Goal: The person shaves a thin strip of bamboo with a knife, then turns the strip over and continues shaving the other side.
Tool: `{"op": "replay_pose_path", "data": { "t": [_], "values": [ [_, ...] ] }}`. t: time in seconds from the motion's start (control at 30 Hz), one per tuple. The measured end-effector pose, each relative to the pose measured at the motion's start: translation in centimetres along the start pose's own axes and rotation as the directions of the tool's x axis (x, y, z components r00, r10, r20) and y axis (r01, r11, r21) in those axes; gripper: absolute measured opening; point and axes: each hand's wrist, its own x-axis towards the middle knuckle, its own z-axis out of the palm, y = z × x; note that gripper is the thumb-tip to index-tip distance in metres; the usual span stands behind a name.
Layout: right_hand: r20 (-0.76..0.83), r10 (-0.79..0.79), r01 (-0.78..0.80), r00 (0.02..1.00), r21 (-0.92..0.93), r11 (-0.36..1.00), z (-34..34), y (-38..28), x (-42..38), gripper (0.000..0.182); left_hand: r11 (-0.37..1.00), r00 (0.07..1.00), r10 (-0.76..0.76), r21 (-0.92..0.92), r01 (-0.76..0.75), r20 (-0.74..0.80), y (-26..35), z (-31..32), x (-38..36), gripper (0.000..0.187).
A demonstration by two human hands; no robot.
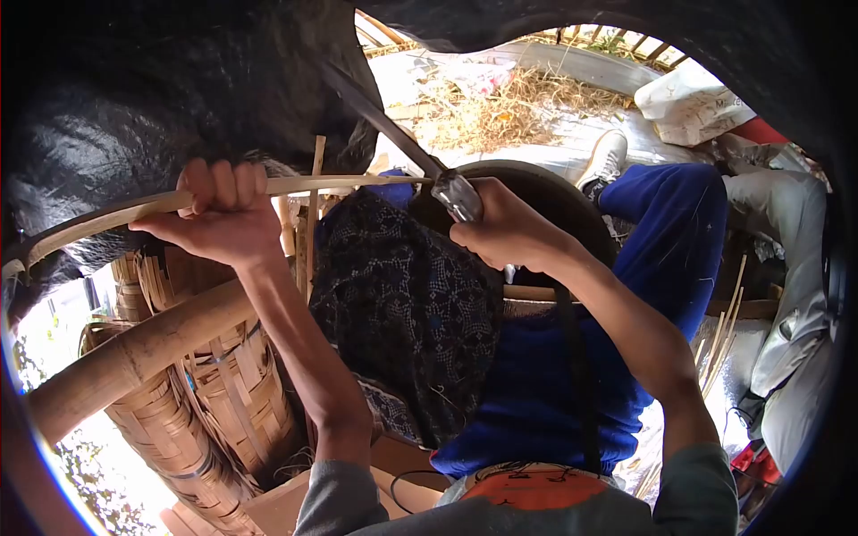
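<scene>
A long, pale bamboo strip [331, 182] bows from the far left across to the knife. My left hand [228, 214] is closed around it, fingers curled over the top and thumb stretched along its underside. In my right hand [514, 228] is a long-bladed knife [384, 125], gripped by its shiny wrapped handle. The dark blade points up and to the left, and the strip's right end meets it near the handle. A dark patterned cloth [411, 304] covers my lap below the strip.
A thick bamboo pole [134, 357] crosses the left side above woven bamboo baskets [192, 429]. Black plastic sheeting [179, 80] hangs at the upper left. Shavings [509, 107] lie on the ground ahead. Another person's grey trouser leg [786, 268] is at the right, near a white sack [693, 103].
</scene>
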Motion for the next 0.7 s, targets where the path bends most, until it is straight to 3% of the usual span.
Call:
{"op": "replay_pose_path", "data": {
  "t": [0.17, 0.23, 0.3, 0.37, 0.43, 0.5, 0.57, 0.6, 0.63, 0.7],
  "values": [
    [-0.009, -0.004, 0.005, 1.0, 0.101, 0.995, 1.4, 2.7, -0.5, 0.006, 1.0, 0.997, -0.018, -0.002, 0.018, 0.073, -0.5, 1.1, 0.4, 0.067],
    [0.04, 0.276, -0.267, 0.96, -0.147, 0.952, 1.5, 5.4, 0.9, 0.004, 1.0, 1.0, -0.003, -0.022, 0.004, 0.029, -0.2, 0.5, 0.3, 0.067],
    [0.013, 0.246, -0.242, 0.969, -0.131, 0.961, 0.8, 3.9, 1.2, 0.004, 0.998, 0.999, 0.019, -0.052, -0.021, -0.035, -0.6, 0.4, 0.7, 0.067],
    [0.039, 0.25, -0.245, 0.967, -0.108, 0.964, 1.2, 3.1, 0.6, 0.004, 0.998, 0.999, 0.019, 0.06, -0.021, 0.034, -0.4, 1.2, 0.2, 0.067],
    [-0.009, -0.15, 0.144, 0.989, -0.216, 0.966, 1.1, 2.1, 0.4, 0.007, 0.997, 1.0, 0.023, 0.071, -0.021, -0.016, -0.5, 1.4, 0.5, 0.066],
    [-0.003, -0.141, 0.138, 0.99, -0.188, 0.972, 1.5, 1.7, -0.3, 0.011, 0.993, 0.996, 0.061, 0.101, -0.054, -0.061, -0.6, 1.3, 0.6, 0.066],
    [0.035, 0.073, -0.073, 0.997, -0.001, 0.997, 2.2, 2.7, -0.4, 0.018, 0.998, 0.997, 0.032, 0.062, -0.027, -0.076, -0.5, 1.2, 0.4, 0.066],
    [0.063, 0.26, -0.255, 0.963, -0.082, 0.963, 2.1, 5.0, 0.6, 0.018, 1.0, 0.997, 0.015, 0.013, -0.014, -0.079, -0.4, 1.4, 0.7, 0.066],
    [0.054, 0.252, -0.247, 0.966, -0.08, 0.966, 2.2, 5.8, 0.8, 0.018, 1.0, 0.998, 0.017, 0.007, -0.017, -0.068, -0.1, 1.3, 0.7, 0.066],
    [-0.051, 0.262, -0.267, 0.964, -0.163, 0.95, 1.9, 6.5, 1.3, 0.018, 0.99, 0.975, 0.085, 0.125, -0.06, -0.207, -0.1, 0.6, 0.9, 0.066]
  ]
}}
